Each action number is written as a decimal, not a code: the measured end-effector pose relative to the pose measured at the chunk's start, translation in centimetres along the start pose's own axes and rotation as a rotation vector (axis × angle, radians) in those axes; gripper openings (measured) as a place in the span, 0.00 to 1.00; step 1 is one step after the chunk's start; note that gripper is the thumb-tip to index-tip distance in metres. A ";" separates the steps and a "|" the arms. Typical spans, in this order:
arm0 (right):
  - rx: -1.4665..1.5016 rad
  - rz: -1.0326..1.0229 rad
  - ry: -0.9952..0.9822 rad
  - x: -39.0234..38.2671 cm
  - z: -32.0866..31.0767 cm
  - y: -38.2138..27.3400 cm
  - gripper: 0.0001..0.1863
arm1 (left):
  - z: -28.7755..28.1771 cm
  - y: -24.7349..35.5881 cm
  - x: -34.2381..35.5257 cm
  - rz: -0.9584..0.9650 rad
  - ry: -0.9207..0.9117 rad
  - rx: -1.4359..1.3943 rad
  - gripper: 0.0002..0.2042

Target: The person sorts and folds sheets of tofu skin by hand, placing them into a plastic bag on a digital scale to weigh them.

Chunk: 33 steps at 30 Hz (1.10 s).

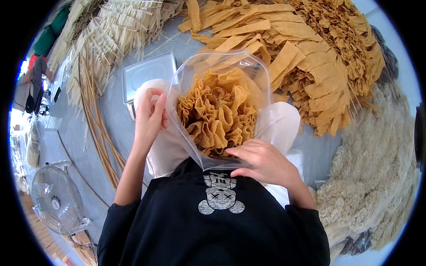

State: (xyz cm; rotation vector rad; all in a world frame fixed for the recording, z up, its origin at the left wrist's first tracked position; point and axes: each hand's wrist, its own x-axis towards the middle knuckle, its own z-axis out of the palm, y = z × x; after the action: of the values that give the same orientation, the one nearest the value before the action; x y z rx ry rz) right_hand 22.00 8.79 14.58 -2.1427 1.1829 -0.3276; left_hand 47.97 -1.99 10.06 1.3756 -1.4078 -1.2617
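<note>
A clear plastic bag (262,84), filled with crinkled orange-tan ruffled pieces (213,106), lies open between my white-clad legs, its lower edge at my black shirt. My left hand (151,113) is beside the bag's left rim, fingers curled closed; what they hold, if anything, is hard to make out. My right hand (257,162) rests at the bag's lower right, fingers apart, fingertips by the lower edge of the ruffled pieces, thumb near the rim.
Piles of orange strips (319,88) curve across the upper right, pale strips (111,26) upper left, fluffy beige material (368,177) right. A metal scale (148,73) sits behind my left leg; long brown canes (100,142) and a fan (55,199) lie left.
</note>
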 end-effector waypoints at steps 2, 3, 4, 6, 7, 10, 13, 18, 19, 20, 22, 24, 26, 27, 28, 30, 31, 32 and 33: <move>0.120 0.085 -0.234 0.2 0.6 0.5 0.17 | -0.3 0.6 -1.7 0.078 -0.037 0.102 0.08; 0.177 0.124 -0.326 0.6 0.4 0.9 0.16 | -0.5 0.5 -2.8 0.130 -0.106 0.178 0.09; 0.235 0.153 -0.420 1.2 0.3 1.2 0.15 | -0.9 0.7 -3.9 0.180 -0.166 0.261 0.11; 0.307 -0.015 -0.105 2.4 0.4 2.8 0.16 | -0.3 1.8 -6.1 0.300 -0.332 0.362 0.15; 0.344 -0.106 0.048 3.4 0.5 3.6 0.16 | -0.1 2.1 -6.7 0.355 -0.409 0.418 0.17; -0.168 0.065 0.512 7.0 0.9 7.1 0.19 | 1.0 1.9 -6.5 0.530 -0.650 0.808 0.21; -0.317 0.189 0.404 8.5 0.7 9.1 0.21 | 1.6 0.6 -6.1 0.617 -0.688 0.761 0.11; -0.173 0.138 0.228 7.9 2.8 9.4 0.21 | 1.4 -0.3 -5.7 0.699 -0.397 0.573 0.06; -0.132 0.102 0.269 7.2 3.3 9.1 0.22 | 1.7 -0.6 -5.5 0.710 -0.374 0.555 0.06; -0.135 0.165 0.251 7.1 3.3 9.6 0.22 | 2.0 -0.7 -5.4 0.720 -0.350 0.536 0.06; -0.139 0.294 0.211 7.3 3.5 10.9 0.23 | 2.6 -0.3 -4.6 0.724 -0.310 0.498 0.06; -0.140 0.358 0.139 7.1 3.1 11.5 0.22 | 2.6 0.2 -3.8 0.679 -0.339 0.466 0.05; 0.012 0.525 0.000 7.3 0.4 8.3 0.22 | 2.0 0.9 -3.2 0.584 -0.421 0.445 0.05; -0.037 0.326 0.163 6.8 0.0 7.8 0.22 | 1.5 1.5 -3.1 0.510 -0.515 0.425 0.05; -0.079 0.119 0.325 6.2 -0.3 7.3 0.22 | 1.3 1.5 -3.1 0.485 -0.527 0.414 0.05; 0.154 0.061 0.052 5.8 -2.6 3.3 0.21 | 0.5 1.3 -3.6 0.428 -0.544 0.395 0.05; 0.138 -0.021 -0.026 5.2 -2.6 2.0 0.19 | 0.4 1.4 -3.6 0.464 -0.554 0.418 0.05; 0.118 -0.109 -0.103 4.6 -2.4 1.0 0.17 | 0.6 1.2 -3.8 0.453 -0.490 0.388 0.05; 0.099 -0.198 -0.179 4.1 -2.0 0.3 0.14 | 1.1 1.0 -4.2 0.441 -0.425 0.359 0.05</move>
State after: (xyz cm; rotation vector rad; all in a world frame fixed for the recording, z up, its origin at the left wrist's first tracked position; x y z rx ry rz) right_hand 23.11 4.47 15.50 -2.1570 0.8402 -0.2685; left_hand 47.17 2.23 11.23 0.9564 -2.1774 -1.0720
